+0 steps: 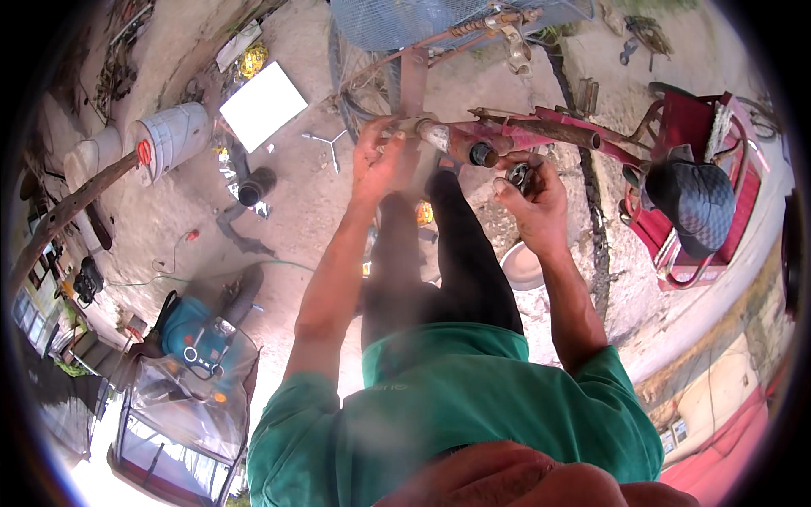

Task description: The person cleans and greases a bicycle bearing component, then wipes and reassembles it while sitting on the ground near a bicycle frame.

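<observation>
A rusty metal frame point(541, 129) with a tube point(460, 144) stands in front of me, a black ring at the tube's near end. My left hand point(377, 159) is closed around part of the frame at the tube's left; the frame partly hides its fingertips. Just right of the black ring, my right hand point(541, 198) pinches a small, round, dark metal part point(519, 176) between thumb and fingers. That part is apart from the tube's end. A blue mesh basket point(405, 24) sits at the far side of the frame, beside a wheel.
To the right stands a red metal seat point(676, 114) with a dark cap point(691, 203) on it. A pale basin point(524, 266) lies by my right leg. At left are a white board point(263, 107), a cross-shaped metal wrench point(329, 149), a white bucket point(173, 139) and a blue motor vehicle point(196, 334).
</observation>
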The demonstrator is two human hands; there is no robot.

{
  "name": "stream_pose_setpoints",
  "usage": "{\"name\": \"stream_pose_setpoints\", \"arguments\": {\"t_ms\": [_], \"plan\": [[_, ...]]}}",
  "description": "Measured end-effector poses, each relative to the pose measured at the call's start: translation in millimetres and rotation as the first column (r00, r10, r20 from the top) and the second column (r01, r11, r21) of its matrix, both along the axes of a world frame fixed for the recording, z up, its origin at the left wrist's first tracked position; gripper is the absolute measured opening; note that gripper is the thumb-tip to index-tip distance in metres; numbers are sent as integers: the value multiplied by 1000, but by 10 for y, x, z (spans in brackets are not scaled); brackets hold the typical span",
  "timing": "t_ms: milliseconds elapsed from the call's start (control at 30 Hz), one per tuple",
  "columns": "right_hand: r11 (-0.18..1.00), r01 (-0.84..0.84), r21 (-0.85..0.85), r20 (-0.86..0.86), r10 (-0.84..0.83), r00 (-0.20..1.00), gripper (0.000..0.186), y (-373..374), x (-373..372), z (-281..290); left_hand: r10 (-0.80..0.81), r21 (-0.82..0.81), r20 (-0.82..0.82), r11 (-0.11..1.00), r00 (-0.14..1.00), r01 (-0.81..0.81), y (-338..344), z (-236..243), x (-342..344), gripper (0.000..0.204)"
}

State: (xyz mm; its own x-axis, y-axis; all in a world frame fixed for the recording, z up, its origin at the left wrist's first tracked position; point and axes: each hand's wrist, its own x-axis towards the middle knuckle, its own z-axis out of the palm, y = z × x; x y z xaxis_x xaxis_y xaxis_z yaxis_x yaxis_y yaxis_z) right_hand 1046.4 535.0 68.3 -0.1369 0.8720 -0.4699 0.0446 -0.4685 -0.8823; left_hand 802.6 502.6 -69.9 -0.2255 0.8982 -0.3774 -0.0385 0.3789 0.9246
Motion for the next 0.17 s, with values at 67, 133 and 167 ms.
{"name": "stream_pose_setpoints", "arguments": {"t_ms": [67,133,167], "plan": [[1000,-11,-14,40,12,999,34,31,0,22,-14,-3,-21,1000,1000,14,39,49,7,47],[999,-40,10,37,40,999,39,61,12,33,-1,-11,9,1000,1000,1,25,-10,3,48],[998,-53,23,35,53,998,41,72,21,35,4,-15,22,1000,1000,-4,-5,-78,-2,48]]}}
